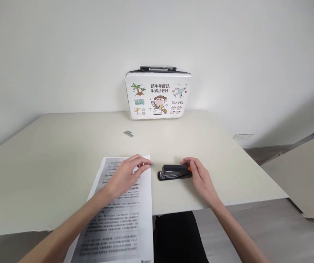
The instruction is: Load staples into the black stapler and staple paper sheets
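My left hand [131, 171] is above the printed paper sheets [118, 219], its thumb and fingers pinched at the sheets' right edge on a small grey strip of staples [152, 165]. To the right lies a black stapler [174, 172], its front end pointing left toward my left hand. My right hand [200, 177] is closed around the rear end of the stapler, where an orange part shows beside the fingers. Farther back on the table rest loose grey staple strips [128, 133].
A white case with cartoon prints [159, 95] stands upright against the wall at the back of the pale table [49, 164]. The sheets hang past the table's front edge toward me. Another pale board [305, 171] is at the right.
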`<state>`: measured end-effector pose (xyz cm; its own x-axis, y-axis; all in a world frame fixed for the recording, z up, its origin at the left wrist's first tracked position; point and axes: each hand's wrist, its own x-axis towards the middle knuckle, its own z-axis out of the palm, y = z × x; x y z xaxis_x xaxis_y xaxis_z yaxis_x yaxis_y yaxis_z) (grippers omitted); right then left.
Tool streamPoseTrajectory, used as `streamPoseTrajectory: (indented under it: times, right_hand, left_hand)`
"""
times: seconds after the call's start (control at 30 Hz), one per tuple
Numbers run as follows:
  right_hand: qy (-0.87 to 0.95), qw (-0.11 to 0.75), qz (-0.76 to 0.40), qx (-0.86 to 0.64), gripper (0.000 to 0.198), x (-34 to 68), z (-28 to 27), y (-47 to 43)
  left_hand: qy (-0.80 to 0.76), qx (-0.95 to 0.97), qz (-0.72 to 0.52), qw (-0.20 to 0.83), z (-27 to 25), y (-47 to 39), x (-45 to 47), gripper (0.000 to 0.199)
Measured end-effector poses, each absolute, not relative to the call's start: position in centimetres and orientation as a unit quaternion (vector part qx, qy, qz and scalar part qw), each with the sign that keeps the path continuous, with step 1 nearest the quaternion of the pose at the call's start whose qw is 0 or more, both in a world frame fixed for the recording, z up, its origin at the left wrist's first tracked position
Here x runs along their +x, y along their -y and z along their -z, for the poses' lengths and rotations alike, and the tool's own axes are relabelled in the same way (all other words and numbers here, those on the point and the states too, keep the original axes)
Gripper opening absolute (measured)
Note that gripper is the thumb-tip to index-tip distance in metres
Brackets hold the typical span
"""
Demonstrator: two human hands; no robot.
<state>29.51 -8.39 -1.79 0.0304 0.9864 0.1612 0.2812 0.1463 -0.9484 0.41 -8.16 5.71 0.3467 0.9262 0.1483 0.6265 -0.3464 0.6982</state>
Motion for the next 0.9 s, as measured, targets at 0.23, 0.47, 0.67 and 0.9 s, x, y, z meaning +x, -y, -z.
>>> streamPoseTrajectory:
  times: [0.23, 0.47, 0.67, 0.9]
  right_hand:
    - [0.585, 0.478, -0.37, -0.541, 0.041, 29.7, 2.0, 8.5]
    - [0.584, 0.47, -0.371, -0.548, 0.042, 29.7, 1.6, 8.7]
    - [0.594, 0.463, -0.369, -0.545, 0.042, 29.6, 1.6, 8.6]
    - [0.615, 0.451, -0.346, -0.547, 0.042, 29.7, 1.8, 8.4]
  left_hand:
    - [-0.475, 0.796, -0.253, 0.276, -4.0, 9.5, 1.0, 0.027]
    - [-0.484, 0.789, -0.259, 0.277, -1.4, 8.8, -1.3, 0.027]
    - [-0.493, 0.794, -0.242, 0.26, -1.7, 7.8, -3.7, 0.028]
    - [-0.469, 0.827, -0.237, 0.202, -1.9, 8.1, -4.1, 0.028]
